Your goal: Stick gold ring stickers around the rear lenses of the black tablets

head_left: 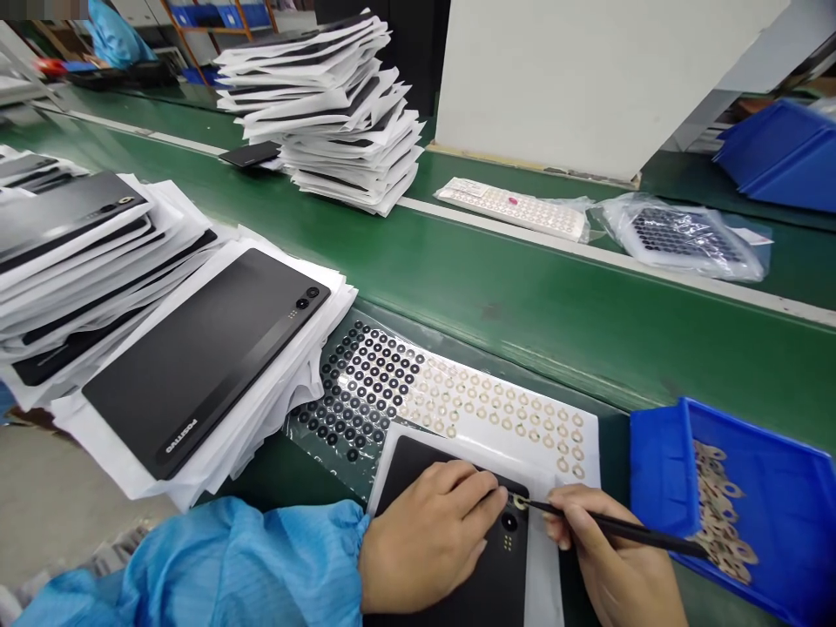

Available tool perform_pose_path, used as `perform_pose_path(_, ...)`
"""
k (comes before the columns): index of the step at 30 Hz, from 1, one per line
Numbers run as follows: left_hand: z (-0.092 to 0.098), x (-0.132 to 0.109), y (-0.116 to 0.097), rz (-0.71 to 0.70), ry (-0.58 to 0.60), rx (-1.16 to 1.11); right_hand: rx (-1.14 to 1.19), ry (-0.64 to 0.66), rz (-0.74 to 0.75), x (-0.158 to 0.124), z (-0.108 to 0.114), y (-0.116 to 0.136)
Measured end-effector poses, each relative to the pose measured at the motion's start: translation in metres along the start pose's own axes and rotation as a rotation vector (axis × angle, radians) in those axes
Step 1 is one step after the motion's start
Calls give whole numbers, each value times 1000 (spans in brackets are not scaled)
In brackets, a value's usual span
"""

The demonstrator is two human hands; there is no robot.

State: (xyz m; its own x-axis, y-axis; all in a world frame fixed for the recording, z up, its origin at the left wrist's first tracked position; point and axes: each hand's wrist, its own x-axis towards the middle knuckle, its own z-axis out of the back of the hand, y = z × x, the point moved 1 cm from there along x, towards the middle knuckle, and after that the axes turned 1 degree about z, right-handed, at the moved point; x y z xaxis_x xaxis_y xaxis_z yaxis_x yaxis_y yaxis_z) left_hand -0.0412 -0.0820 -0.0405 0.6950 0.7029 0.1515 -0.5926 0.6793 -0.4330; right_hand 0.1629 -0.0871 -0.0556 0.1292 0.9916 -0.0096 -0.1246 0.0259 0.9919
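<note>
A black tablet back cover (418, 461) lies on white paper in front of me. My left hand (434, 535) rests on it, palm down, with the fingertips near the camera openings. Black tweezers (614, 525) are held in my right hand (607, 549). Their tip touches a pale ring (520, 502) at the upper camera opening; a dark round opening (509, 522) sits just below it. Behind the cover lies a sheet of pale ring stickers (502, 405), and left of that a clear film with black rings (366, 383).
A blue bin (659, 470) at right holds loose tan ring pieces (722, 514). Stacks of paper-interleaved covers (215, 366) stand at left, with a tall leaning stack (346, 122) behind. Bagged parts (685, 239) lie beyond the green bench strip (470, 287). A person's blue sleeve (121, 35) shows far left.
</note>
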Motion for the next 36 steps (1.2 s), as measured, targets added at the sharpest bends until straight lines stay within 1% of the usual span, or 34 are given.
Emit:
perform_pose_path(4,0,-1,2,-6,-17,-19,-99,4,-27,0,-2,-4)
perform_pose_path(15,0,-2,4,-14,-47,-65,-260,107,46,0,0,-3)
perform_pose_path(23,-2,-3,4,-13,-48,-52,-290,105,46,-1,3,-7)
perform_pose_path(32,-2,-3,4,-11,-40,-58,-292,120,25,-1,3,-4)
perform_pose_path(36,-2,-3,4,-14,-42,-54,-278,102,19,0,1,-1)
